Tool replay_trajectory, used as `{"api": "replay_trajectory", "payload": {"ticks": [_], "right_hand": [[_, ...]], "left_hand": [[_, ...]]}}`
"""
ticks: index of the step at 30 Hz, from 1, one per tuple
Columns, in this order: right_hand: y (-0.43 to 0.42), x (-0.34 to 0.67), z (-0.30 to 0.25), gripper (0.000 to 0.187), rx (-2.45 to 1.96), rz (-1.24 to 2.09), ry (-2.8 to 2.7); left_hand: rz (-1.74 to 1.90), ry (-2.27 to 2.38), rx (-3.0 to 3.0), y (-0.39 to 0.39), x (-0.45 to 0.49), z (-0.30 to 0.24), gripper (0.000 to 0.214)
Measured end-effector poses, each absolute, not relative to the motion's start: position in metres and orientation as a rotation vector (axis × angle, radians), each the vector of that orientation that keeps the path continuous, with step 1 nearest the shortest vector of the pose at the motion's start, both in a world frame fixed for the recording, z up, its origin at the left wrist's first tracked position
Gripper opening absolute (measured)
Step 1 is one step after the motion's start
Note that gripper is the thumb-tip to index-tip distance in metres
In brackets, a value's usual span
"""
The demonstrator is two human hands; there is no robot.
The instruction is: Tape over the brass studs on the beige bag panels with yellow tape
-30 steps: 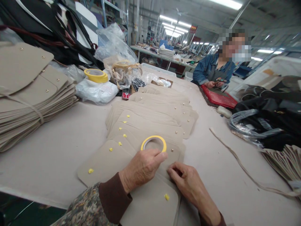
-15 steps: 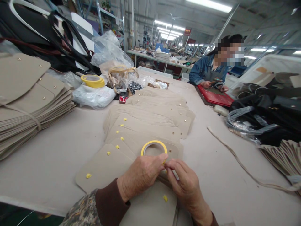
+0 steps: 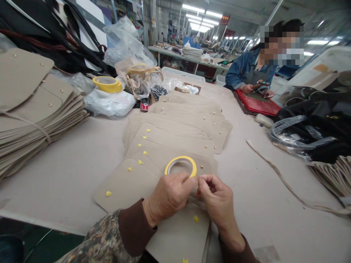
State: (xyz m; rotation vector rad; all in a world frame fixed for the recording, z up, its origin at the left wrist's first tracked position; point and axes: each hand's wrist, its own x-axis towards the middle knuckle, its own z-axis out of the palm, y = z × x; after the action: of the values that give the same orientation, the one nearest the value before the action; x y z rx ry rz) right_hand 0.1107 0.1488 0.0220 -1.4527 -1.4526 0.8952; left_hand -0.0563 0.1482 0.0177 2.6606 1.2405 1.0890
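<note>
Tape roll (image 3: 180,165) between both hands

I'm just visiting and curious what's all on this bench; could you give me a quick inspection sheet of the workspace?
Surface: beige table.
Job's things: yellow tape roll; overlapping beige panels with yellow tape bits.
Clutter: tied panel stack, spare tape roll, plastic bags, black straps, loose beige strip.
Hands: left hand grips the roll; right hand pinched shut beside it.
Cables: nothing seen.
Surroundings: a co-worker at a red mat; factory benches behind.
</note>
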Motion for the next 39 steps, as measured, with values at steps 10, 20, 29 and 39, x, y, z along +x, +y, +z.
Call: {"api": "replay_trajectory", "payload": {"ticks": [10, 20, 29, 39], "right_hand": [[0.177, 0.135, 0.01, 0.034, -1.568, 0.901, -1.439], [0.19, 0.125, 0.0, 0.021, -1.601, 0.29, -1.867], [0.193, 0.131, 0.0, 0.026, -1.744, 0.493, -1.625], [0.184, 0.14, -0.01, 0.017, -1.427, 0.202, -1.941]], "left_hand": [[0.462, 1.462, 2.781, 0.156, -0.052, 0.008, 0.006], [0.368, 1.552, 2.696, 0.156, -0.051, 0.007, 0.008], [0.341, 1.57, 2.675, 0.157, -0.052, 0.006, 0.009], [0.388, 1.532, 2.688, 0.159, -0.054, 0.004, 0.01]]}}
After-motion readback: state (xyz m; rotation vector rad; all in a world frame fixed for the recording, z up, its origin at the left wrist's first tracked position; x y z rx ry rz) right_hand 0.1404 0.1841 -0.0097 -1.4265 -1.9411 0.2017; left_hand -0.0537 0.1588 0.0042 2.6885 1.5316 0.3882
